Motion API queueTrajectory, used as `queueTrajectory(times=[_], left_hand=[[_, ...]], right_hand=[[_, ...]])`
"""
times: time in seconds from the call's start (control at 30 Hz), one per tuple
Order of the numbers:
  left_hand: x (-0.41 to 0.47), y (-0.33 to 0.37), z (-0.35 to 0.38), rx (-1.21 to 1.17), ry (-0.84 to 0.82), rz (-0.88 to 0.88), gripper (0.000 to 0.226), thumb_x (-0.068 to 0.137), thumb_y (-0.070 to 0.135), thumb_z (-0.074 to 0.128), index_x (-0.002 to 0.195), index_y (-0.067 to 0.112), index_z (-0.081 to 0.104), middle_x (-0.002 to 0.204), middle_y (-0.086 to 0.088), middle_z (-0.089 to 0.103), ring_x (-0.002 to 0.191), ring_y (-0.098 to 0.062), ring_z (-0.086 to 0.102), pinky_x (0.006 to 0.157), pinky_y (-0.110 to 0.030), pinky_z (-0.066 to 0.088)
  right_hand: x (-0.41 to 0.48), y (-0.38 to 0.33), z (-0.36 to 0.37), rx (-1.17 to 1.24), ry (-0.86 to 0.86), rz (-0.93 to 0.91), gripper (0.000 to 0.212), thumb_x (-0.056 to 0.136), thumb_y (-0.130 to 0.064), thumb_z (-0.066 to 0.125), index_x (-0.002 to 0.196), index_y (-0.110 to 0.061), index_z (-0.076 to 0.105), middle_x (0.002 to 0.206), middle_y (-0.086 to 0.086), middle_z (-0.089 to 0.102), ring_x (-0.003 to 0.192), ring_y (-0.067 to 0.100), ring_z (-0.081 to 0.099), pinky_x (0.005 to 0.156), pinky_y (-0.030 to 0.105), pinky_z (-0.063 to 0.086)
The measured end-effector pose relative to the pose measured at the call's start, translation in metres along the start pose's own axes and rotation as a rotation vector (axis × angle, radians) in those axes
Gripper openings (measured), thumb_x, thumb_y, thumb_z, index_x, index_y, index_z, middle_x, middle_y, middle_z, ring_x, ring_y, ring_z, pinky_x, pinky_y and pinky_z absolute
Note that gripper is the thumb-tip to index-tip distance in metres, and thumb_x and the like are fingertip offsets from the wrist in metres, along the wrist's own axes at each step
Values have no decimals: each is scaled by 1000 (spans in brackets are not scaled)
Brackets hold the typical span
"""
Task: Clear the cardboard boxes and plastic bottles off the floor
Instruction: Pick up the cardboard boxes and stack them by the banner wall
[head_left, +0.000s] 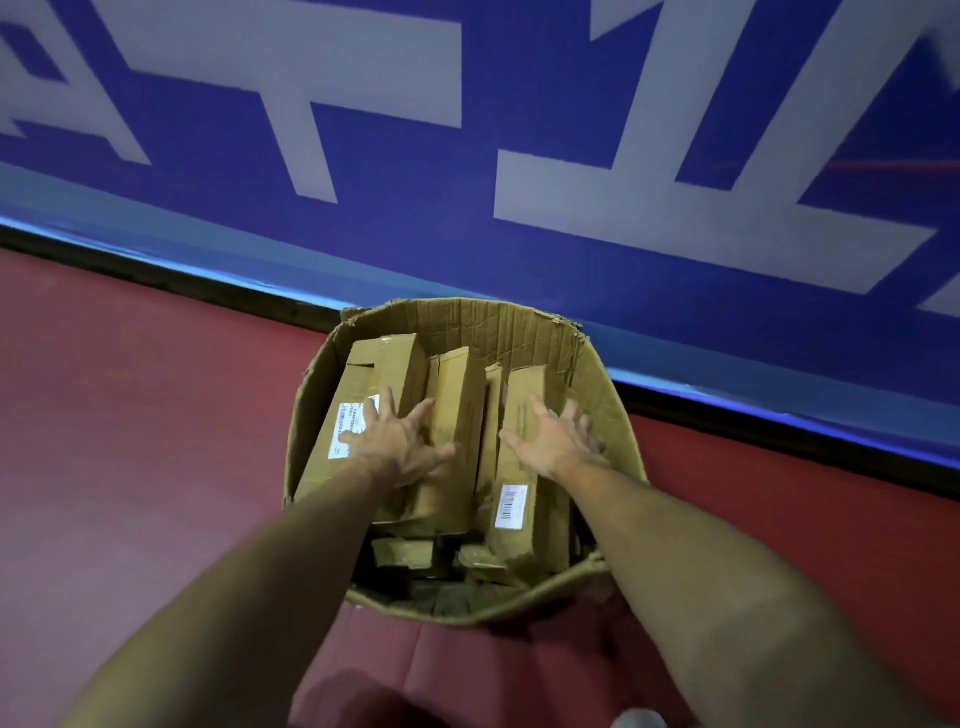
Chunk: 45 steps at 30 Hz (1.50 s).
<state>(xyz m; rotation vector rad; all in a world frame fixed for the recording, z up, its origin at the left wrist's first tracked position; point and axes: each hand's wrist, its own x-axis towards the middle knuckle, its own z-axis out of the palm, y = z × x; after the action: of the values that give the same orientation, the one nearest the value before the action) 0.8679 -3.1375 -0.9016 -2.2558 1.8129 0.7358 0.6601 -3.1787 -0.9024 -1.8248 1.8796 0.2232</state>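
one big open carton (498, 327) stands on the red floor (130, 415) by the blue wall (467, 249), packed with long cardboard boxes (457, 395). left hand (400, 447) rests spread flat on two boxes; right hand (556, 447), fingers wide, above another, gripping nothing.

A dull red floor (130, 441) meets a blue wall banner (415, 218) with big white lettering (649, 197).
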Motion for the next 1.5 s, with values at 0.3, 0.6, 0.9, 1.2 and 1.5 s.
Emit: queueTrajectory(times=[0.3, 0.6, 0.9, 1.2, 1.5], left_hand=[[-140, 94, -194, 95, 98, 25, 79, 88, 76, 41, 155, 43, 15, 166, -15, -4, 151, -42, -1, 109, -72, 26], [-256, 218, -364, 137, 129, 251, 79, 89, 73, 45, 156, 43, 16, 167, -10, -2, 151, -39, 0, 109, -67, 26], [-380, 343, -344, 265, 87, 704, 81, 86, 73, 50, 155, 44, 17, 166, -9, -2, 151, -37, 0, 108, -71, 25], [-568, 451, -249, 434, -35, 1124, 81, 86, 69, 53, 155, 44, 18, 166, -9, -4, 151, -36, 1, 109, -70, 23], [-797, 510, -128, 580, -127, 1454, 79, 88, 68, 53, 155, 46, 17, 166, -8, -6, 152, -36, -1, 112, -69, 19]], right_hand=[[-130, -14, -223, -21, -24, -75, 79, 93, -54, 56, 157, -40, 12, 161, 16, 10, 145, 40, 18, 111, 58, 27], [-275, 7, -417, 77, 132, 56, 79, 92, -53, 57, 157, -39, 14, 161, 13, 10, 144, 39, 18, 110, 56, 29], [-475, 131, -419, 211, 282, 531, 81, 90, -54, 60, 156, -42, 15, 161, 12, 11, 143, 37, 21, 108, 56, 31], [-695, 237, -349, 410, 385, 986, 80, 89, -53, 61, 155, -41, 18, 158, 13, 16, 144, 38, 21, 110, 59, 30], [-928, 324, -247, 566, 439, 1320, 83, 92, -54, 59, 157, -42, 9, 160, 13, 14, 143, 36, 23, 109, 59, 32]])
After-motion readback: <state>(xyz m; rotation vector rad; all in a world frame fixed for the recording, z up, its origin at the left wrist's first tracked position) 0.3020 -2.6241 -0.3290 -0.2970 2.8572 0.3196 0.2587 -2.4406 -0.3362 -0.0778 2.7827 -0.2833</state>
